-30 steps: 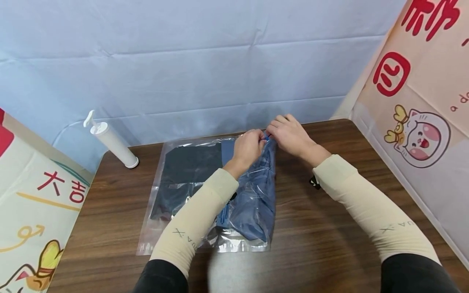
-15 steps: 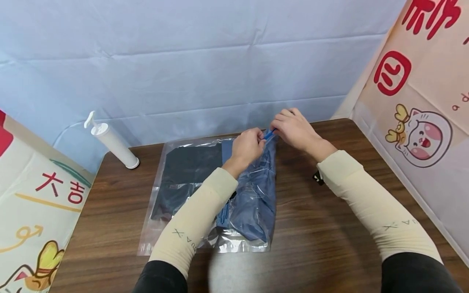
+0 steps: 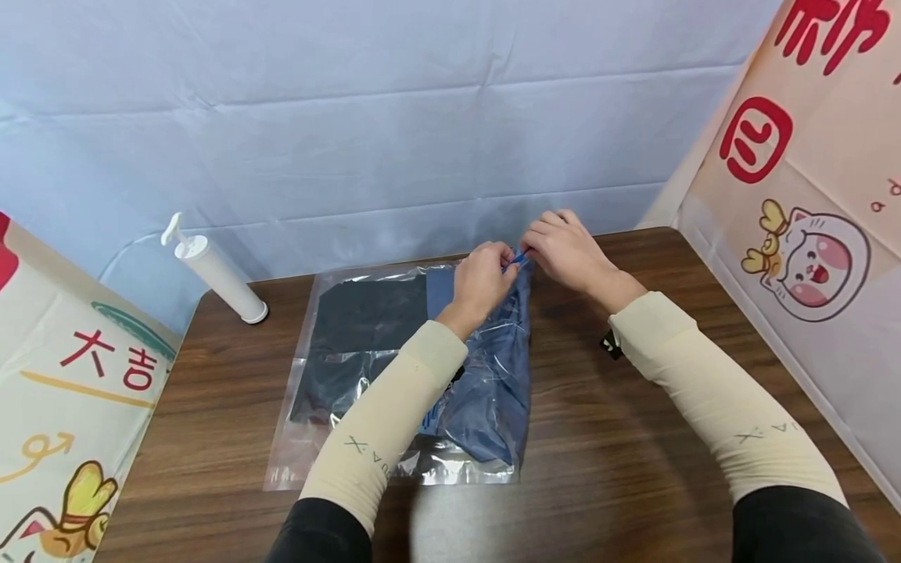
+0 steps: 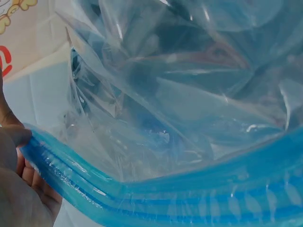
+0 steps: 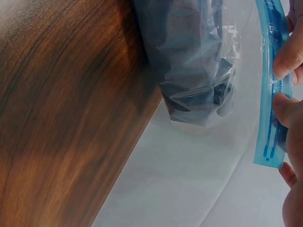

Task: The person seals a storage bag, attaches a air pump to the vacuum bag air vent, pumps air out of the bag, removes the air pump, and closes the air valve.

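While the left hand (image 3: 484,277) pinches the blue zip strip (image 5: 266,111) between thumb and curled fingers, the right hand (image 3: 568,252) pinches it likewise just beside, between 2 and 3 o'clock from the left. Neither grip gapes. The strip edges the clear bag (image 3: 283,461), which lies on the wooden table (image 3: 598,446). Dark cloth (image 3: 373,313) occupies its 9 o'clock side, blue cloth (image 3: 503,391) its 3 o'clock side. A white pump (image 3: 224,274) stands at 10 o'clock.

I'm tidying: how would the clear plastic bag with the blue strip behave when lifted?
The clear plastic bag would probably sag, its film wrinkling around blue cloth. Its shine suggests it may slip. The blue plastic strip likely flexes: it curves in the left wrist view.
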`<state>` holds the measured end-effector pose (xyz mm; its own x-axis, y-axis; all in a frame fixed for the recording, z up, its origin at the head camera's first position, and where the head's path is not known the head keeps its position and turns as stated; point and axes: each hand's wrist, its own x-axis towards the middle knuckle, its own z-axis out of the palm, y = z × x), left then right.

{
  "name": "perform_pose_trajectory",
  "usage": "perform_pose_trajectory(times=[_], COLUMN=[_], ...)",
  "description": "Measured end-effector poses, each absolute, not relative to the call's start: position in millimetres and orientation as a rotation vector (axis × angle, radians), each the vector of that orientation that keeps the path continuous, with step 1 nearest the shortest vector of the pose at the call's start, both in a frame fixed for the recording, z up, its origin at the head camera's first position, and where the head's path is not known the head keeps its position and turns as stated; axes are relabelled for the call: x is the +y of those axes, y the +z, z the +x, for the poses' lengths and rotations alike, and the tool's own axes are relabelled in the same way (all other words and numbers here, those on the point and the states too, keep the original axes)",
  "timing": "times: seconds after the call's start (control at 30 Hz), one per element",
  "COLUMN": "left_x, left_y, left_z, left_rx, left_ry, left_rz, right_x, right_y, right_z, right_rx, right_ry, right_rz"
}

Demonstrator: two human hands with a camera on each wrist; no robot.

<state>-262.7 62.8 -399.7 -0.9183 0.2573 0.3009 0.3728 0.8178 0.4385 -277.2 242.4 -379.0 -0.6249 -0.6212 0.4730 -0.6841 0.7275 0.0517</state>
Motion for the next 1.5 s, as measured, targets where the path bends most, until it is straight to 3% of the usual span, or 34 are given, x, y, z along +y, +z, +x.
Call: perform_pose_trajectory(times=[1.5], left_x=[69.6], left_y=[-399.3], left_z=[-270.2], left_rx=[-2.756], left_ry=[-0.620], left_rz=[-0.584], right_x=[236.3], right_y=[-382.8], right_z=[-279.2], right_rx=[-2.411], right_ry=[0.098], right_rz=[0.920])
